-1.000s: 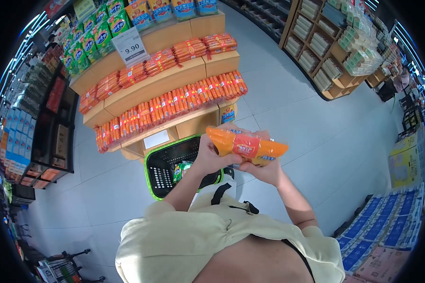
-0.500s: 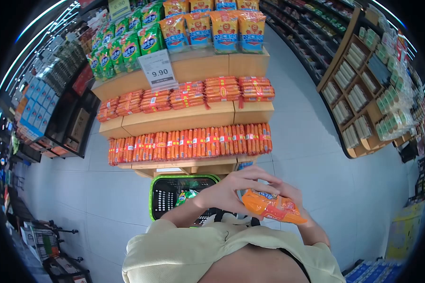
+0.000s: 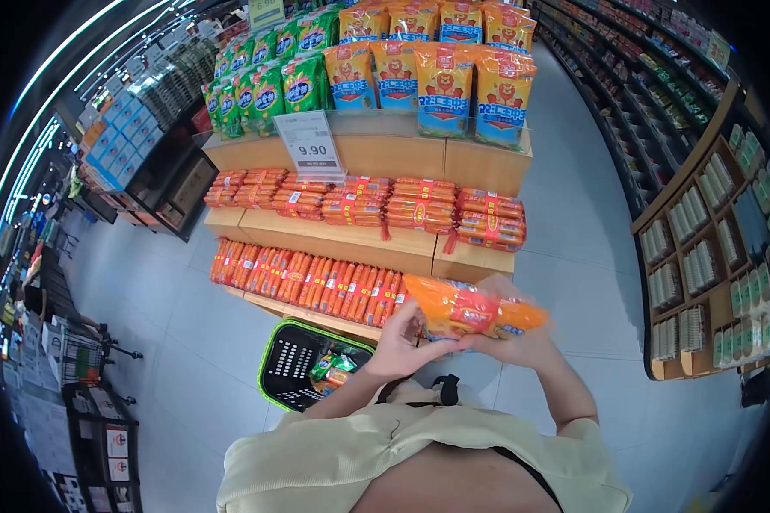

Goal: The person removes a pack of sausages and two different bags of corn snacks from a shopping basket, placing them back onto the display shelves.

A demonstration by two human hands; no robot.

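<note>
left hand [image 3: 398, 346]: grips shiny orange plastic packet [image 3: 473, 311]
right hand [image 3: 524, 346]: grips same packet
green-rimmed black basket [image 3: 295, 352]: left of hands

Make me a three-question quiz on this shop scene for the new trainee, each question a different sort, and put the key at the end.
1. True or false: the left hand and the right hand both hold the orange packet.

2. Multiple choice: what large number shows on the price sign just below the green bags?
A) 4.50
B) 9.90
C) 7.20

3. Fill in the colour: the black basket has a bright ____ rim.

Key: 1. True; 2. B; 3. green
</note>
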